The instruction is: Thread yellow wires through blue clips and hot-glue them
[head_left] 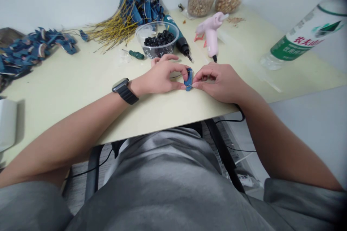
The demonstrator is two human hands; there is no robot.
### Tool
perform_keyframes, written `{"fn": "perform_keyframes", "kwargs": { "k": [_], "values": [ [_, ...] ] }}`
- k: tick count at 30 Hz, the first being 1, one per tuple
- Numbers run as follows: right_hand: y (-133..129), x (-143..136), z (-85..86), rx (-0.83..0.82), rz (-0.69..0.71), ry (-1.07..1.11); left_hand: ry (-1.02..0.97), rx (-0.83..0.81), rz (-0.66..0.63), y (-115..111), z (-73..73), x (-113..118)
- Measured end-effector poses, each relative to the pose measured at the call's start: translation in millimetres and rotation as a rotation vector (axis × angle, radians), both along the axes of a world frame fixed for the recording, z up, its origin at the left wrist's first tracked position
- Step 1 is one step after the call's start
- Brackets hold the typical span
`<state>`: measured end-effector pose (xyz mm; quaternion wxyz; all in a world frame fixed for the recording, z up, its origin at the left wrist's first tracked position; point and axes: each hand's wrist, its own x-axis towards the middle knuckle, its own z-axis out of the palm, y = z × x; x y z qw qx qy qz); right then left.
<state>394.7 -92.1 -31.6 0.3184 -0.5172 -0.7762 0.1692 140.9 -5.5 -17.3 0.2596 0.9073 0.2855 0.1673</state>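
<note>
A small, flat blue piece point(188, 80) stands just above the table, between my two hands. My left hand point(162, 75), with a black watch on its wrist, pinches the piece's left side between thumb and forefinger. My right hand point(218, 81) is closed in a pinch at the lower right edge of the same piece. A thin pale line crosses the piece near those fingertips, but what they grip is too small to make out. Behind my left fingers a thin dark strand runs to the piece.
Behind my hands stand a tub point(175, 45) of black bits, a screwdriver point(136, 55), a power driver point(182, 43) and a pink glue gun point(211, 34). Blue pieces on yellow stems point(116, 25) are heaped at the back. A water bottle point(300, 38) stands right.
</note>
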Motion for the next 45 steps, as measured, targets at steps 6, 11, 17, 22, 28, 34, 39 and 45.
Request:
{"fn": "perform_keyframes", "kwargs": {
  "k": [6, 11, 17, 22, 28, 34, 39, 45],
  "values": [
    [0.1, -0.3, 0.6, 0.011, 0.010, -0.010, 0.017, -0.011, -0.011, -0.1, 3.9, 0.4],
    [-0.8, -1.0, 1.2, 0.006, 0.009, -0.017, 0.033, -0.007, -0.015, 0.8, 4.5, 0.1],
    [0.6, -0.5, -0.3, 0.007, -0.001, -0.025, 0.064, 0.004, -0.030, 0.5, 7.1, -0.3],
    [0.4, -0.4, -0.3, 0.011, 0.004, -0.016, 0.048, -0.005, -0.036, 0.7, 6.4, -0.4],
    [-1.2, 0.4, 0.2, -0.005, 0.005, 0.017, 0.037, -0.018, -0.026, 0.8, 4.8, 0.1],
    [-3.2, 0.7, 1.2, -0.003, -0.003, 0.013, 0.046, -0.017, -0.025, -0.4, 6.9, 0.0],
    [-2.9, 0.2, 1.7, -0.002, 0.005, 0.012, 0.047, -0.013, -0.029, 0.6, 5.9, -0.1],
    [-2.6, -1.2, 0.7, 0.030, -0.029, 0.013, 0.049, -0.020, -0.030, 0.3, 6.1, -0.3]
  ]
}}
